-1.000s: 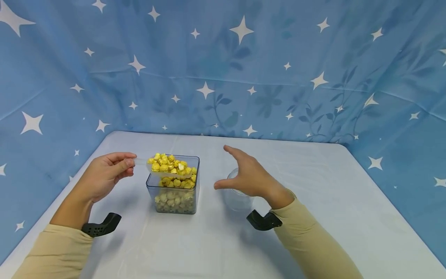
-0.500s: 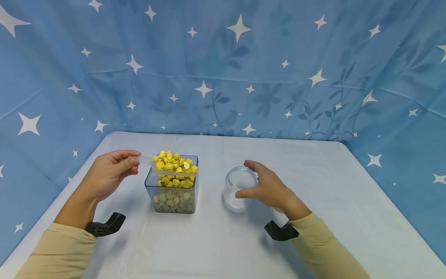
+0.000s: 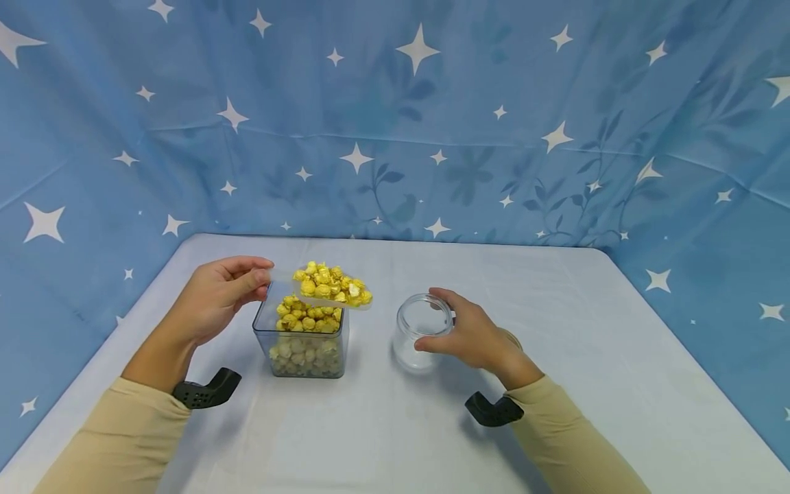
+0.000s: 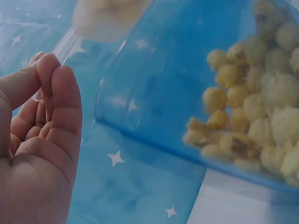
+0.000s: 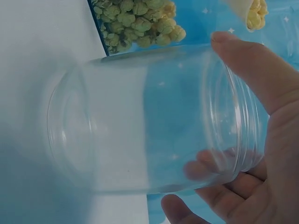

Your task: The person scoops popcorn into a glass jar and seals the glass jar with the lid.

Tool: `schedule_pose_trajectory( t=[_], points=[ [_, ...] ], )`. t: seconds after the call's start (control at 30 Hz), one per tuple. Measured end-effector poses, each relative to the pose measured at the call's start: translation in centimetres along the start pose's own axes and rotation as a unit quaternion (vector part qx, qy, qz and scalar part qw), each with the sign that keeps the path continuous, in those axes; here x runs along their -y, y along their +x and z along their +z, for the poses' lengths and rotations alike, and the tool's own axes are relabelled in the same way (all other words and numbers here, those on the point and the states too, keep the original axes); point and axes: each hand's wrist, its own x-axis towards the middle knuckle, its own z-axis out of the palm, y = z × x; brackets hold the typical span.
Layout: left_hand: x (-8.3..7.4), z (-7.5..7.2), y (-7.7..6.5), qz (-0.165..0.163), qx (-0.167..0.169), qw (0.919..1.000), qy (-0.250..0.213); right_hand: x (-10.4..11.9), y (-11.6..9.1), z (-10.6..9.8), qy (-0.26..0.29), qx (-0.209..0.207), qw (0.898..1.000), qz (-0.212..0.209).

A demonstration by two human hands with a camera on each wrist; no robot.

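Note:
My left hand (image 3: 223, 296) pinches the thin handle of a clear scoop (image 4: 105, 30) between thumb and fingertips. Yellow popcorn (image 3: 331, 283) is heaped in the scoop, which is held above the right side of a clear square container (image 3: 267, 320). More popcorn (image 3: 302, 317) lies inside that container. An upright glass jar (image 3: 409, 348) stands to its right, with no contents visible. My right hand (image 3: 474, 339) holds the jar from the right near its threaded mouth, thumb on the near side, fingers behind; the right wrist view shows fingers through the glass.
White cloth covers the table (image 3: 370, 432). Beyond it hangs a blue curtain (image 3: 321, 103) with white stars. Partly hidden behind the right wrist, a pale curved rim (image 3: 512, 337) shows; its kind is unclear. A dark device sits on each wrist.
My right hand drew back rightward from over the jar and took hold of its side. My left hand moved right, carrying the loaded scoop toward the container's right edge.

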Motion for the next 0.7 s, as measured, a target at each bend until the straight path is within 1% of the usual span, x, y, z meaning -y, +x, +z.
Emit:
schedule_pose_trajectory(
  t=[0.1,0.33,0.57,0.7],
  points=[
    [-0.4,0.6,0.5,-0.002,0.010,0.9999,0.014,0.0,0.0,0.0,0.005,0.005,1.000,0.005],
    [-1.2,2.2,1.9,-0.015,0.020,0.9984,0.051,-0.1,0.2,-0.1,0.014,0.018,0.999,0.024],
    [-1.6,3.5,2.9,-0.028,0.032,0.9974,0.058,-0.2,0.2,-0.1,0.024,0.023,0.999,0.030],
    [-1.7,4.2,3.2,-0.027,0.036,0.9972,0.060,-0.2,0.2,-0.1,0.027,0.022,0.999,0.033]
  ],
)
